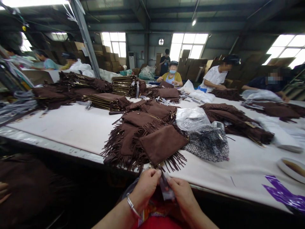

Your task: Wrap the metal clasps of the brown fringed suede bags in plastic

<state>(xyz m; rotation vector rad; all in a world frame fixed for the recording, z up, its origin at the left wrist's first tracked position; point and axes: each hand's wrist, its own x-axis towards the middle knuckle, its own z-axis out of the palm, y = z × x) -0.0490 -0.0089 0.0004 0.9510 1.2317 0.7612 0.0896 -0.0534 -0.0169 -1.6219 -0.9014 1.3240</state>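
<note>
So the brown fringed pouch [164, 143] is lying on top of a messy pile of similar ones [130, 136] at the near edge of the white table [71, 127], tilted a bit, with one corner pointing straight at the wearer. Some shiny metal hardware [151, 166] sits at that corner, and both hands are right below it, just off the edge. The left hand [149, 179], the one with the silver bracelet [132, 205], has thumb and fingers pinched together on a dark strap [163, 182]. The right hand [178, 189] is gripping a clear plastic sleeve [168, 193] around the strap between thumb and fingertips; can't really tell what its tucked-under fingers are doing. Just right of the pouch there's a crumpled clear bag [193, 117] and a speckled black-and-white bundle [207, 143]. Further back are neat stacks with gold edges [125, 86], and across the table a co-worker in a mask and apron [172, 78]. Purple plastic [284, 192] lies far right, near a round dish [293, 168].
</note>
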